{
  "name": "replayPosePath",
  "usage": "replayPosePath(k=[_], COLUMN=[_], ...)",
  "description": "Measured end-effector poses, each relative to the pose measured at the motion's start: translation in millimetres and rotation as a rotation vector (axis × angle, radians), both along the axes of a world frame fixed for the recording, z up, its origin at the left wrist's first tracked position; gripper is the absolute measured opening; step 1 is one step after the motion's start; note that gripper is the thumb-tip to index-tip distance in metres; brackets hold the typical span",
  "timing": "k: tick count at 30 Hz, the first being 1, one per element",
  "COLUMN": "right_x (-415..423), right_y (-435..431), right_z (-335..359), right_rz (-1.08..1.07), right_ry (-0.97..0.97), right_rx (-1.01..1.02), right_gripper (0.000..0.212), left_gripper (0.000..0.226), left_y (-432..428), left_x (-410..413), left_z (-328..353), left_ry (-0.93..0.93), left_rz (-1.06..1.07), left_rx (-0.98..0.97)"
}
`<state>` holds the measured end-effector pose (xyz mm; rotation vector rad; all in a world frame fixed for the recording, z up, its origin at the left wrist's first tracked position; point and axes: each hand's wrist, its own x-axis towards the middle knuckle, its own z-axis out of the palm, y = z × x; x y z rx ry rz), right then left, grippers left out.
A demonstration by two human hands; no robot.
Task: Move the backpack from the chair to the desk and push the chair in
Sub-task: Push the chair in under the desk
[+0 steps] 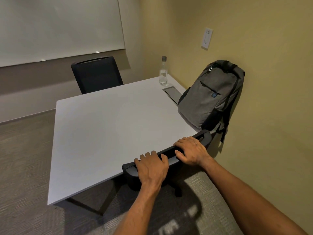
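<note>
A grey backpack [211,94] stands upright on the right side of the white desk [105,133], leaning against the yellow wall. The black chair [203,136] is at the desk's near edge, its backrest top against the tabletop and its seat hidden under the desk. My left hand [152,167] grips the top of the chair's backrest near its left end. My right hand [191,151] grips the same top edge further right.
A clear water bottle [163,72] stands at the desk's far right, beside a grey inset panel [171,94]. A second black chair [96,73] is tucked in at the far side. A whiteboard [59,26] hangs behind. Carpet covers the floor to the left.
</note>
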<state>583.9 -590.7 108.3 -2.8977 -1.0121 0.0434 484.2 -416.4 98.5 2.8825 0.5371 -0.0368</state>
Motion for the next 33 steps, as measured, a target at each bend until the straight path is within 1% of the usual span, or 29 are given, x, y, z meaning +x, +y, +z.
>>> replayPosePath(k=[5,18,23,26,28,29,31,33], right_x=[4,-8,-24,-28,-30,-32,-33,-97], right_y=[-6,-5,3,9,12,14,17,87], right_z=[0,4,7,5,2,3,5,31], right_rz=[0.005,0.003,-0.041,-0.065,-0.102,-0.111,-0.126,-0.046], right_ry=[-0.003,-0.008,0.052,0.088,0.13,0.132,0.16,0.091], right_rx=[0.008,-0.045,-0.069,-0.045,-0.042,-0.043,-0.011,0.008], right_gripper=[0.059,0.06,0.062,0.067,0.069,0.07,0.071,0.073], left_gripper=[0.057,0.06,0.064,0.068,0.069,0.07,0.072,0.074], left_y=[-6,-11,-3,6,11,14,15,80], left_x=[6,-4,-18,-20,-21,-22,-25,-88], left_z=[2,6,8,6,3,5,6,20], left_ry=[-0.006,-0.019,-0.023,-0.037,-0.013,-0.01,-0.016,-0.1], left_rz=[0.013,0.023,0.0,0.014,-0.007,-0.01,-0.007,0.045], left_rx=[-0.024,-0.017,0.054,0.068,0.092,0.064,0.083,0.053])
